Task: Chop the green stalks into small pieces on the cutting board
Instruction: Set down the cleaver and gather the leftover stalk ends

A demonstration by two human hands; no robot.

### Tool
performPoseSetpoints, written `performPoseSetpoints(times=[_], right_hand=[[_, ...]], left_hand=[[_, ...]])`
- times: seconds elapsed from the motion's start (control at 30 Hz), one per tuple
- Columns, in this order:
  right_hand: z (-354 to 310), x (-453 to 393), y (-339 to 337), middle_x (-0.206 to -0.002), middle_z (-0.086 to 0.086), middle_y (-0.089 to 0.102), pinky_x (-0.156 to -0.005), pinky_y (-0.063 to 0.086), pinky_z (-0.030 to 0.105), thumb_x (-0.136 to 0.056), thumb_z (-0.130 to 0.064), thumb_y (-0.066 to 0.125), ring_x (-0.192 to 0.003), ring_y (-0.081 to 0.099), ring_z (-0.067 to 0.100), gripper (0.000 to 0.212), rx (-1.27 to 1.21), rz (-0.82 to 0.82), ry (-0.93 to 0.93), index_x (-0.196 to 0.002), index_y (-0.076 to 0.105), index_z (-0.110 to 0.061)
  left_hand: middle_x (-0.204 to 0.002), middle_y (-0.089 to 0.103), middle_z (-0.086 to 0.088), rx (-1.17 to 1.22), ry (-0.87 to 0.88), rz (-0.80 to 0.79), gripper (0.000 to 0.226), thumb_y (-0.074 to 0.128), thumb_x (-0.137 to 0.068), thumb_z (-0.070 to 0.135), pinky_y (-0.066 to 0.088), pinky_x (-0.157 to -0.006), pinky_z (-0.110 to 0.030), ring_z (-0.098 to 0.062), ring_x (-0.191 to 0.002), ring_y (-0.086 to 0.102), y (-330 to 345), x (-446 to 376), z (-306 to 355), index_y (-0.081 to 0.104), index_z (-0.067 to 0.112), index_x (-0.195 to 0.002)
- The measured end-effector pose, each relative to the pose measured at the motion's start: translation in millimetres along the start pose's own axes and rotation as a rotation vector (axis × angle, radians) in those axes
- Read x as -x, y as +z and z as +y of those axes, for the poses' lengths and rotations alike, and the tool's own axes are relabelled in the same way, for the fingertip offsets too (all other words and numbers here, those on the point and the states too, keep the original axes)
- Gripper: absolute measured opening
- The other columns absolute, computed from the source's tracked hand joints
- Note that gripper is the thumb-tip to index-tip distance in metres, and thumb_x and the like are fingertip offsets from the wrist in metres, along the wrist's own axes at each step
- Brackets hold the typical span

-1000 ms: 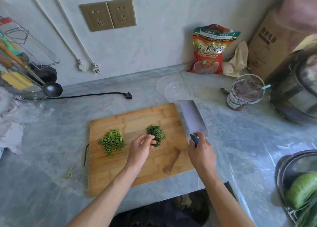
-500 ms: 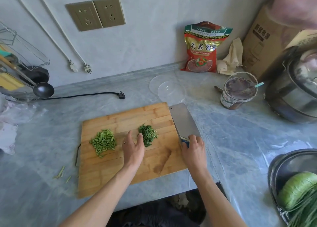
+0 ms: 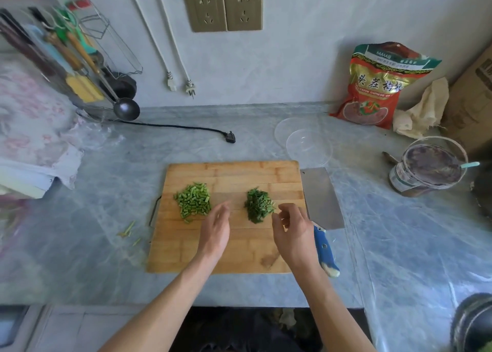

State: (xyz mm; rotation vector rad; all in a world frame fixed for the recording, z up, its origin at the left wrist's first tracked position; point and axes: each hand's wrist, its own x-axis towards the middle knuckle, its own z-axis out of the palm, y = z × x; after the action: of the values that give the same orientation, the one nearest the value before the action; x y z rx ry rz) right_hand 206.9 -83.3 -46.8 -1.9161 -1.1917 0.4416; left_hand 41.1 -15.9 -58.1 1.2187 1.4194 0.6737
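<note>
A wooden cutting board (image 3: 226, 250) lies on the grey counter. On it sit two heaps: light green chopped stalk pieces (image 3: 193, 202) at the left and darker, finer green pieces (image 3: 257, 205) at the right. My left hand (image 3: 216, 228) hovers between the heaps, fingers straight and holding nothing. My right hand (image 3: 294, 230) is just right of the dark heap with fingers loosely curled and apart, empty. A cleaver (image 3: 320, 198) with a blue handle lies flat on the counter beside the board's right edge, touching no hand.
A clear plastic bowl (image 3: 308, 146) and lid stand behind the board. A black plug and cable (image 3: 230, 137) lie at the back. A red bag (image 3: 378, 85), a jar of dark paste (image 3: 428, 166), a ladle (image 3: 126, 109) and green scraps (image 3: 129, 230) surround the board.
My right hand has let go of the cleaver, which now lies flat on the counter beside the board. Both hands have come over the board near the dark heap.
</note>
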Motion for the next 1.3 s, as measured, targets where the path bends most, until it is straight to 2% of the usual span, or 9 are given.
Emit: performPoseSetpoints(times=[0.17,0.3,0.43,0.6,0.73,0.87,1.03,1.2,1.3], right_hand=[[-33.7,-0.5,27.4,-0.068,-0.003,0.060,-0.055,0.043,0.021,-0.094,-0.018,0.059,-0.061,0.055,0.008,0.016,-0.046,-0.288,-0.050,-0.106,0.062,-0.008],[-54.7,10.7,59.5,-0.067,-0.008,0.058,-0.053,0.037,0.009,-0.093,-0.018,0.060,-0.057,0.051,-0.003,0.016,-0.050,-0.423,-0.146,-0.105,0.063,-0.007],[-79.3,28.4,94.6,-0.061,-0.008,0.058,-0.051,0.034,0.012,-0.092,-0.017,0.061,-0.053,0.052,0.000,0.012,-0.055,-0.494,-0.172,-0.100,0.062,-0.008],[-107.1,44.3,127.5,-0.064,-0.002,0.063,-0.055,0.041,0.018,-0.093,-0.019,0.060,-0.056,0.055,0.008,0.013,-0.024,-0.556,-0.137,-0.101,0.062,-0.008],[-122.6,59.9,146.5,-0.060,-0.006,0.061,-0.052,0.038,0.010,-0.092,-0.018,0.062,-0.053,0.055,0.002,0.013,0.013,-0.567,-0.133,-0.098,0.063,-0.007],[-130.7,67.9,157.8,-0.057,-0.011,0.057,-0.051,0.039,0.013,-0.093,-0.020,0.061,-0.054,0.055,0.001,0.013,0.055,-0.590,-0.082,-0.098,0.063,-0.008],[-140.7,74.5,171.9,-0.059,-0.012,0.056,-0.050,0.037,0.012,-0.093,-0.022,0.061,-0.052,0.053,0.000,0.014,0.094,-0.607,-0.025,-0.099,0.062,-0.010],[-147.8,78.6,182.1,-0.057,-0.014,0.051,-0.050,0.036,0.010,-0.092,-0.020,0.061,-0.049,0.050,-0.001,0.015,0.100,-0.622,-0.010,-0.099,0.062,-0.007],[-150.1,78.5,187.4,-0.057,-0.014,0.051,-0.049,0.036,0.011,-0.092,-0.020,0.061,-0.051,0.047,0.001,0.015,0.106,-0.636,-0.005,-0.101,0.063,-0.008]], left_hand=[[-0.098,0.075,0.004,0.089,-0.007,0.133,0.017,0.054,-0.101,0.017,0.052,-0.080,-0.030,-0.012,-0.089,0.071,-63.2,14.6,-22.2,0.071,0.022,-0.103],[-0.095,0.075,0.006,0.051,-0.036,0.252,0.018,0.061,-0.096,0.012,0.049,-0.080,-0.024,-0.017,-0.096,0.069,-116.2,24.0,-47.6,0.071,0.027,-0.095],[-0.115,0.067,-0.001,-0.404,0.049,0.369,0.022,0.069,-0.087,0.006,0.046,-0.092,-0.027,-0.021,-0.113,0.061,-182.4,16.1,-73.3,0.071,0.018,-0.105],[-0.146,0.045,-0.022,-0.781,0.121,0.130,0.059,0.081,-0.078,0.015,0.035,-0.112,-0.041,-0.037,-0.135,0.043,-239.4,-22.6,-101.0,0.062,0.019,-0.134],[-0.118,0.066,-0.010,-0.798,0.392,0.039,0.032,0.079,-0.078,0.006,0.054,-0.092,-0.039,-0.033,-0.105,0.065,-251.9,-34.7,-117.7,0.075,0.011,-0.110],[-0.099,0.067,-0.006,-0.788,0.525,0.076,0.013,0.068,-0.084,0.007,0.058,-0.075,-0.035,-0.027,-0.087,0.068,-259.3,-38.8,-125.5,0.077,0.009,-0.094],[-0.083,0.060,-0.010,-0.839,0.393,-0.084,0.004,0.064,-0.076,0.006,0.053,-0.065,-0.039,-0.032,-0.076,0.062,-264.9,-58.5,-112.2,0.066,0.008,-0.078],[-0.087,0.063,-0.004,-0.828,0.201,-0.239,0.025,0.062,-0.079,-0.002,0.042,-0.068,-0.026,-0.022,-0.082,0.060,-264.6,-76.0,-89.1,0.066,0.009,-0.101],[-0.094,0.072,-0.005,-0.761,0.206,-0.176,0.027,0.061,-0.080,-0.003,0.040,-0.067,-0.019,-0.017,-0.084,0.064,-265.2,-76.1,-95.9,0.075,0.010,-0.098]])
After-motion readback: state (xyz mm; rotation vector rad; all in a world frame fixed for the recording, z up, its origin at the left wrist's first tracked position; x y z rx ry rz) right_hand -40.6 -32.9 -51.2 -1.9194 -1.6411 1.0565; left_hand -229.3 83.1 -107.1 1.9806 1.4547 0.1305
